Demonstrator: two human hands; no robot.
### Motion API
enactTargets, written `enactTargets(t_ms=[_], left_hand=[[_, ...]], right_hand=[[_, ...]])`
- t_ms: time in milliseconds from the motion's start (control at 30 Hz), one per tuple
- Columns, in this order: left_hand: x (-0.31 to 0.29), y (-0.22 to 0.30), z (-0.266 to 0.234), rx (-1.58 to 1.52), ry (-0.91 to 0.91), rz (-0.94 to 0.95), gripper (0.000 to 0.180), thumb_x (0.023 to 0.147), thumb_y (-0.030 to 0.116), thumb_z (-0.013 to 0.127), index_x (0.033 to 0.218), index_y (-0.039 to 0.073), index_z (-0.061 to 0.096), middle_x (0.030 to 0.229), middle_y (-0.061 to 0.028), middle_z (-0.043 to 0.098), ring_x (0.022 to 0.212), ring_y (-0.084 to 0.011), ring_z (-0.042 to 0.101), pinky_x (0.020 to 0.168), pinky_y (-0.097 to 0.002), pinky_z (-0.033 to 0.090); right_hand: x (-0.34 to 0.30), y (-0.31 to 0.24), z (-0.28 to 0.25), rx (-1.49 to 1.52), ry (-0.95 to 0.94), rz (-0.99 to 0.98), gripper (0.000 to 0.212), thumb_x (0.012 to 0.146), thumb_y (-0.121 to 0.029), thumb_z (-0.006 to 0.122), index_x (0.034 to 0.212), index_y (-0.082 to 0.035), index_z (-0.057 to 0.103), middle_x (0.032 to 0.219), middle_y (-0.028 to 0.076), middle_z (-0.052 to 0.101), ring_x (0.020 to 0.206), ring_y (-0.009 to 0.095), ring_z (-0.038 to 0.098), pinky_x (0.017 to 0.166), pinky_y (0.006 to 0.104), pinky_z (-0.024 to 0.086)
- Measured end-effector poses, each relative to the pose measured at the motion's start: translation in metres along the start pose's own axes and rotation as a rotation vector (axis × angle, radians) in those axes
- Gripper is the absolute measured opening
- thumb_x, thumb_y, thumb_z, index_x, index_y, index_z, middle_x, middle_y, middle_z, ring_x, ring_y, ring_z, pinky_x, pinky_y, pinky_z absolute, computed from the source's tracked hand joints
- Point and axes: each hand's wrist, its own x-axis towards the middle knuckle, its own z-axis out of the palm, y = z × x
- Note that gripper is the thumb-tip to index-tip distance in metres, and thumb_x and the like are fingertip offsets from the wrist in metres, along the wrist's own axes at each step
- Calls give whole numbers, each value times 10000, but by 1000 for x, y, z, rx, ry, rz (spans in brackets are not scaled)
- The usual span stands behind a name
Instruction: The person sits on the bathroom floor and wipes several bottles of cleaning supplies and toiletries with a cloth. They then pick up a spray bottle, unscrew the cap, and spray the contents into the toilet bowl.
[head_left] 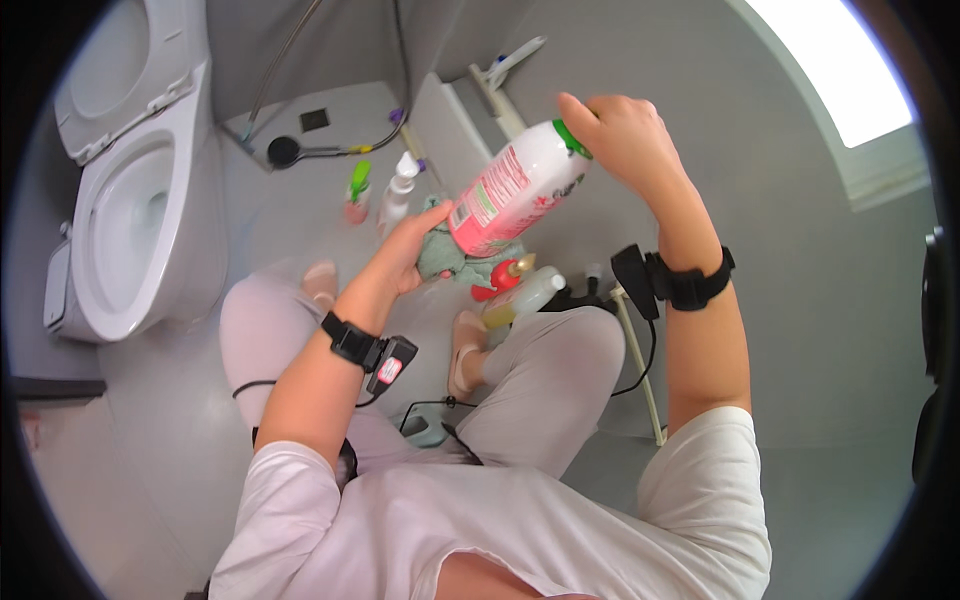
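Note:
A large white and pink bottle [515,190] with a green cap is held tilted in front of me, its base toward the lower left. My right hand [627,140] is closed around the capped upper end. At the base, my left hand [405,250] presses a grey-green cloth [455,260] against the bottle. The left fingers are partly hidden by the cloth. Just below the cloth are a red bottle [505,277] with a gold top and a bottle of yellowish liquid [525,297].
A white toilet [135,220] stands at the left with its lid raised. On the floor are a green-topped spray bottle [358,193], a white pump bottle [398,190], and a shower head [285,151] with its hose. A white-handled brush [517,60] rests on a rail by the wall.

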Motion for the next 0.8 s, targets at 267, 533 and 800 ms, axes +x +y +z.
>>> enactTargets(t_ms=[267,533,800], left_hand=[[37,-131,-143,61,484,-514,221,892,230,607,1031,67,553,889,-93,641,770,-238,660,586,-391,557],[95,-215,-250,569,940,-510,440,826,191,648,1223,75,497,1090,-186,564,889,-308,623,628,-451,546],[124,-253,-224,1290,977,-240,722,761,166,731,1386,92,376,1344,-217,290,1257,-467,291,1035,-490,359]], right_hand=[[-23,41,160,-6,163,-277,367,833,-341,613,630,-35,614,533,159,585,504,369,598,490,435,496],[-24,91,249,-8,41,-185,377,847,-354,600,624,-52,571,522,138,573,471,359,583,442,441,467],[-14,119,265,5,0,-147,388,834,-367,627,616,-58,543,494,138,546,446,345,564,425,428,448]])
